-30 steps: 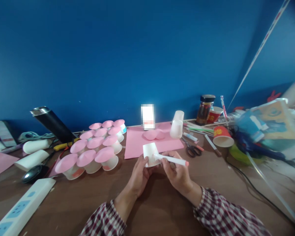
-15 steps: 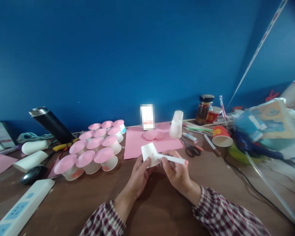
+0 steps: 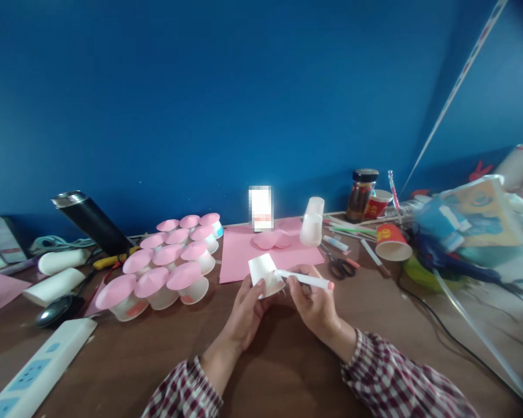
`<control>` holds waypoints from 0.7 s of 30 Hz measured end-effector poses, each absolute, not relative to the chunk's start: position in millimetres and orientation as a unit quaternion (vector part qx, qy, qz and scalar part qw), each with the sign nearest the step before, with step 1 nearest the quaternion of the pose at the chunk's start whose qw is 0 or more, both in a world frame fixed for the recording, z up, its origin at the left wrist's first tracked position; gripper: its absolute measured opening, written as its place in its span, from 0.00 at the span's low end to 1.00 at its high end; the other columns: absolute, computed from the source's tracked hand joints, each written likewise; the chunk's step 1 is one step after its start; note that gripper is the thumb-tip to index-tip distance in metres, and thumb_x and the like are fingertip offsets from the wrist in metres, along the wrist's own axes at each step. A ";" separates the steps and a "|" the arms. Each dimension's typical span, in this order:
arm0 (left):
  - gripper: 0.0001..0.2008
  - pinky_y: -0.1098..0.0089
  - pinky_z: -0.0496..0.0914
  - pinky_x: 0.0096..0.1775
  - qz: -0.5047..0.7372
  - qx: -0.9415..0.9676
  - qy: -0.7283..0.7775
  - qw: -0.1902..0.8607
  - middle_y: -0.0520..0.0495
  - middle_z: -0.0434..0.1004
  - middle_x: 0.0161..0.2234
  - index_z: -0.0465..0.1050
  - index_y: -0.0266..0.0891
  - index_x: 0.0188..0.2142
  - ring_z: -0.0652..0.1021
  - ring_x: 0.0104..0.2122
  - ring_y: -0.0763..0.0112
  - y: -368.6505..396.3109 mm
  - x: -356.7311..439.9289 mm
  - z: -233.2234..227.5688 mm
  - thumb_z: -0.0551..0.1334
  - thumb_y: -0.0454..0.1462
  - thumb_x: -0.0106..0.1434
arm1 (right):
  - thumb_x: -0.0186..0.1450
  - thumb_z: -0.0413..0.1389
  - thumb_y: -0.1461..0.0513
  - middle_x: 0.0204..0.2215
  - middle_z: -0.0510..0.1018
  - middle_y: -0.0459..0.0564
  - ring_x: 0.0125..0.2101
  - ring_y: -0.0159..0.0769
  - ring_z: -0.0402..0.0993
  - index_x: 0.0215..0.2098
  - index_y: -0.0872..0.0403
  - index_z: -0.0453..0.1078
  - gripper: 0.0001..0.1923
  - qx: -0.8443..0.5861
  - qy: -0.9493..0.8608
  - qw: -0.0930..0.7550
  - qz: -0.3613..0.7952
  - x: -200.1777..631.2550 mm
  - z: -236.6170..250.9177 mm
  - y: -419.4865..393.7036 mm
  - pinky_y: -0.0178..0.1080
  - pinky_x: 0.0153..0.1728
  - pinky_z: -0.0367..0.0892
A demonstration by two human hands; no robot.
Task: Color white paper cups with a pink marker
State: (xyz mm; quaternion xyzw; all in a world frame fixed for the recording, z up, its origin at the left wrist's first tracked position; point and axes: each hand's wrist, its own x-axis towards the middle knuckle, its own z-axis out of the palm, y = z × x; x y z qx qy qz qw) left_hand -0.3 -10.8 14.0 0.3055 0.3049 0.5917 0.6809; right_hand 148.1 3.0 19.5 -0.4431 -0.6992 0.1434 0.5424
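My left hand (image 3: pixel 247 310) is closed around a small white paper cup (image 3: pixel 264 273), tilted over on its side. Between the fingers of my right hand (image 3: pixel 314 302) is a white marker (image 3: pixel 305 279) with an orange-pink end. Its tip points left and meets or nearly meets the cup's side; I cannot tell which. Behind the hands, pink paper (image 3: pixel 235 255) lies flat, with pink paper circles (image 3: pixel 268 238) on it. To the left stand rows of cups, each topped by a shallow pink cone (image 3: pixel 185 275).
Stacked clear cups (image 3: pixel 311 229), scissors (image 3: pixel 341 267), a glue tube (image 3: pixel 336 243), another marker (image 3: pixel 375 257) and a red paper cup (image 3: pixel 392 242) lie to the right. A power strip (image 3: pixel 39 368), black flask (image 3: pixel 93 223) and white rolls (image 3: pixel 54 284) are at left. A cluttered heap (image 3: pixel 483 215) fills the far right.
The marker's tip has shifted slightly left along the cup's side, and the cup has turned a little. Both hands keep their hold; the other things stay in place.
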 end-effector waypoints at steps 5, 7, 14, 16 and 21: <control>0.15 0.58 0.67 0.49 0.591 0.300 0.307 0.683 0.42 0.75 0.46 0.70 0.40 0.46 0.74 0.47 0.58 -11.1 -0.9 13.8 0.61 0.39 0.59 | 0.64 0.51 0.62 0.26 0.75 0.47 0.26 0.33 0.73 0.34 0.54 0.67 0.04 -0.448 -0.700 0.540 0.135 148.5 20.9 3.1 0.32 0.28 0.68; 0.14 0.58 0.67 0.49 0.590 0.299 0.306 0.685 0.43 0.74 0.47 0.70 0.40 0.46 0.73 0.47 0.59 -11.2 -1.1 13.2 0.61 0.39 0.60 | 0.64 0.51 0.62 0.27 0.75 0.47 0.26 0.33 0.73 0.34 0.54 0.67 0.04 -0.448 -0.700 0.540 0.136 148.6 21.1 3.1 0.32 0.28 0.68; 0.13 0.57 0.67 0.49 0.597 0.294 0.302 0.683 0.43 0.75 0.45 0.71 0.40 0.44 0.74 0.46 0.58 -11.1 -1.2 12.4 0.61 0.39 0.59 | 0.64 0.51 0.62 0.27 0.76 0.48 0.26 0.33 0.73 0.35 0.54 0.66 0.04 -0.451 -0.701 0.533 0.144 148.7 20.1 3.6 0.31 0.26 0.68; 0.12 0.57 0.67 0.49 0.597 0.296 0.301 0.683 0.43 0.75 0.45 0.71 0.40 0.44 0.74 0.47 0.58 -11.0 -1.3 12.1 0.61 0.39 0.60 | 0.64 0.51 0.62 0.27 0.75 0.48 0.26 0.33 0.73 0.35 0.54 0.66 0.04 -0.450 -0.702 0.532 0.149 148.8 19.9 3.6 0.31 0.26 0.68; 0.13 0.57 0.67 0.49 0.592 0.301 0.301 0.684 0.42 0.75 0.45 0.70 0.39 0.45 0.73 0.47 0.58 -10.6 -1.6 11.3 0.60 0.39 0.61 | 0.65 0.51 0.62 0.26 0.75 0.48 0.26 0.33 0.73 0.35 0.54 0.66 0.04 -0.450 -0.702 0.530 0.153 148.9 20.0 3.4 0.31 0.26 0.68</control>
